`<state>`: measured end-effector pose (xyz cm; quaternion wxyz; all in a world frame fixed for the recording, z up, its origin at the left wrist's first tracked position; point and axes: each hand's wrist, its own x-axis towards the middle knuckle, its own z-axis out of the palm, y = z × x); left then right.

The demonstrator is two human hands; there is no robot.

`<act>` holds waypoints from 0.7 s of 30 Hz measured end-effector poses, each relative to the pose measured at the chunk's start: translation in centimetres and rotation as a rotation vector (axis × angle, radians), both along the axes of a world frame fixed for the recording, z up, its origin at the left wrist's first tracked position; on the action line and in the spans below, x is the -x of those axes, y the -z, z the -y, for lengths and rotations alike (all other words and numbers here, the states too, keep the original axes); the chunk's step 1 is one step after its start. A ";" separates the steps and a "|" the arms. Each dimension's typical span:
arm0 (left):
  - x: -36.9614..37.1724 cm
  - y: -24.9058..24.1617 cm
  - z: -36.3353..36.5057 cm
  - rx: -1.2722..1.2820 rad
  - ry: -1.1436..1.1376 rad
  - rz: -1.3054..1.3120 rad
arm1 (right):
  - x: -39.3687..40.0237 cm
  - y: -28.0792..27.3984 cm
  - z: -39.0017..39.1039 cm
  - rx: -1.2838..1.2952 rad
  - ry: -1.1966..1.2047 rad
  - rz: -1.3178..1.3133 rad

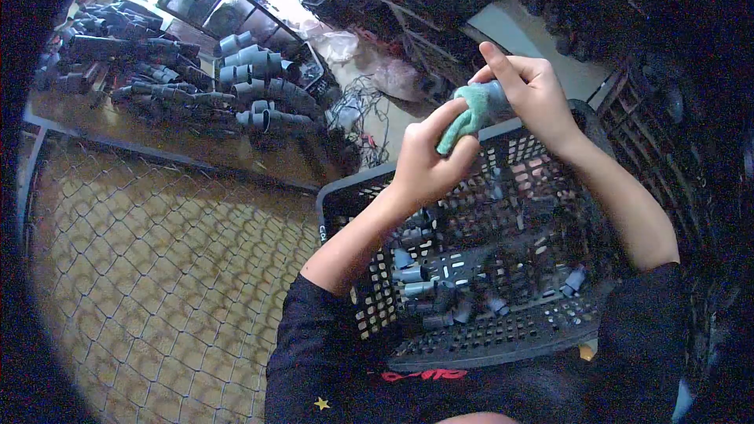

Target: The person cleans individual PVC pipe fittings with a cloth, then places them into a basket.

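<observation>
"Just above the middle of the frame, what is your left hand doing?"

"My left hand [432, 155] is closed on a green cloth [458, 130], pinching it around the left end of a gray fitting [495, 100]."

"And your right?"

"My right hand [540, 104] grips the other end, fingers curled behind it, thumb raised toward the top of the frame. So the fitting sits between my two hands, just above the far rim of a black crate [323, 198] in the picture."

"What lies in that crate?"

"More loose fittings [414, 274], scattered over its slotted bottom, many of them toward its lower left corner. It takes up the center and right of the frame, right in front of me."

"And off to the left?"

"Upper left, a large heap of fittings [255, 67] rests on a brown tabletop [169, 144]. Wire mesh [157, 290] fills the lower left. Between heap and crate I see crumpled plastic [342, 45] and tangled dark wire [367, 110]."
</observation>
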<state>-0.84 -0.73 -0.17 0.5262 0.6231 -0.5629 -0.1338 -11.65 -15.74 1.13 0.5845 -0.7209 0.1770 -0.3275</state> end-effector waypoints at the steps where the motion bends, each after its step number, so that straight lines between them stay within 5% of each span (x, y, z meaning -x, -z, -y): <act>1: 0.1 0.0 0.0 -0.026 0.016 -0.057 | 0.1 -0.2 -0.3 0.047 0.013 -0.009; 8: -1.6 -2.4 -0.3 -0.243 0.118 -0.770 | -0.1 -0.4 -0.7 0.635 0.063 0.109; 13: -3.1 -1.5 -0.4 -0.248 0.036 -0.619 | 0.6 -0.3 -0.5 0.644 -0.284 -0.223; 16: -3.1 -0.9 0.0 -0.012 -0.043 -0.040 | 0.3 0.5 -1.1 0.757 -0.171 -0.180; 21: -1.6 -1.1 0.0 -0.136 -0.126 0.083 | 0.2 0.9 -0.7 1.150 -0.003 -0.212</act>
